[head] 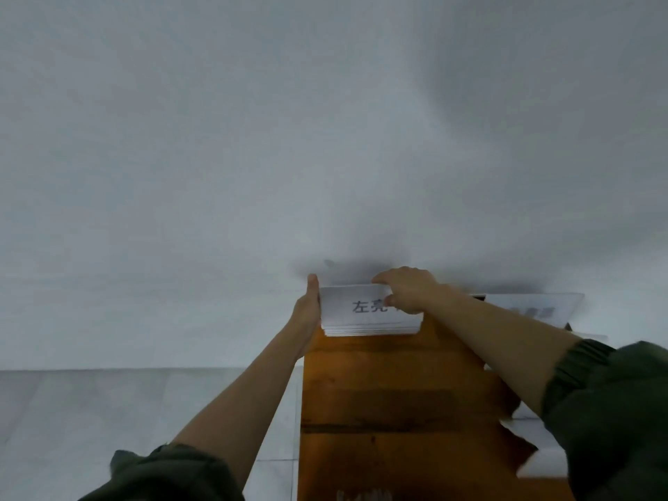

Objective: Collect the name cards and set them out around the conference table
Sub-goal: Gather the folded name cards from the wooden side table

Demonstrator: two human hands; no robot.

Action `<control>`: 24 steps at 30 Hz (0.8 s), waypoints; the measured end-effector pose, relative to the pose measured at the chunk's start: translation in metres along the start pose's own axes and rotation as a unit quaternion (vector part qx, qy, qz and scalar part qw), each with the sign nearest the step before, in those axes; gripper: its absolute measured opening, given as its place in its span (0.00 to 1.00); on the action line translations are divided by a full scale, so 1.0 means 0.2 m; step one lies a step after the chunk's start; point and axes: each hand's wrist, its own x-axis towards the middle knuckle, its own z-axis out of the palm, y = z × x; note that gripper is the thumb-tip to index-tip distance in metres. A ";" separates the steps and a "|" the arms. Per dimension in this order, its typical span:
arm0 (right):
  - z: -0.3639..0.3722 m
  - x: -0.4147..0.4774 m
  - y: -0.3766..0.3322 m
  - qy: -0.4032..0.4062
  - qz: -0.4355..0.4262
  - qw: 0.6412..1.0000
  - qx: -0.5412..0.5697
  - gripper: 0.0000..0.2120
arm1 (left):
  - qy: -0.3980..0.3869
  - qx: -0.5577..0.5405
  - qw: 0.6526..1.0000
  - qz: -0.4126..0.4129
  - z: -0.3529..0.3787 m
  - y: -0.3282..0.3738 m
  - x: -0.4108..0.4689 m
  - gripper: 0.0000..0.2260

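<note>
A stack of white name cards (356, 314) with dark printed characters on the top card sits at the far end of an orange-brown wooden surface (390, 385), against a white wall. My left hand (308, 308) holds the stack's left edge, with the thumb up along its side. My right hand (410, 289) grips the stack's top right corner, fingers curled over the far edge and thumb on the front face. More name cards (531, 309) lie to the right, partly hidden behind my right forearm.
The white wall (325, 139) fills the upper view directly behind the stack. Pale tiled floor (126, 410) lies to the left of the wooden surface. White sheets (542, 461) lie at the lower right beside my dark green sleeve.
</note>
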 end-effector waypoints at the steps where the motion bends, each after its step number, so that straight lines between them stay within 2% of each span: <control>1: 0.02 0.01 0.00 -0.005 0.006 1.000 0.002 0.24 | -0.006 0.012 1.000 0.003 0.00 0.00 0.00 0.21; 6: 0.05 0.03 0.02 -0.006 0.015 1.000 0.013 0.27 | -0.004 0.049 0.999 0.021 -0.01 0.00 -0.01 0.19; 9: 0.05 -0.04 0.06 0.020 0.028 0.999 0.025 0.30 | 0.073 0.079 0.994 0.032 -0.03 -0.05 -0.01 0.17; 14: 0.04 -0.27 0.26 0.108 0.066 0.989 0.077 0.24 | 0.201 0.138 0.969 0.029 -0.06 -0.21 -0.13 0.12; 17: 0.07 -0.45 0.43 0.140 0.093 0.981 0.096 0.20 | 0.157 0.192 0.966 0.071 0.09 -0.27 -0.24 0.06; 20: 0.14 -0.62 0.59 0.148 0.116 0.976 0.110 0.18 | 0.068 0.233 0.963 0.119 0.30 -0.31 -0.32 0.04; 24: 0.29 -0.90 0.84 0.154 0.153 0.966 0.141 0.18 | -0.025 0.314 0.932 0.180 0.67 -0.39 -0.44 0.03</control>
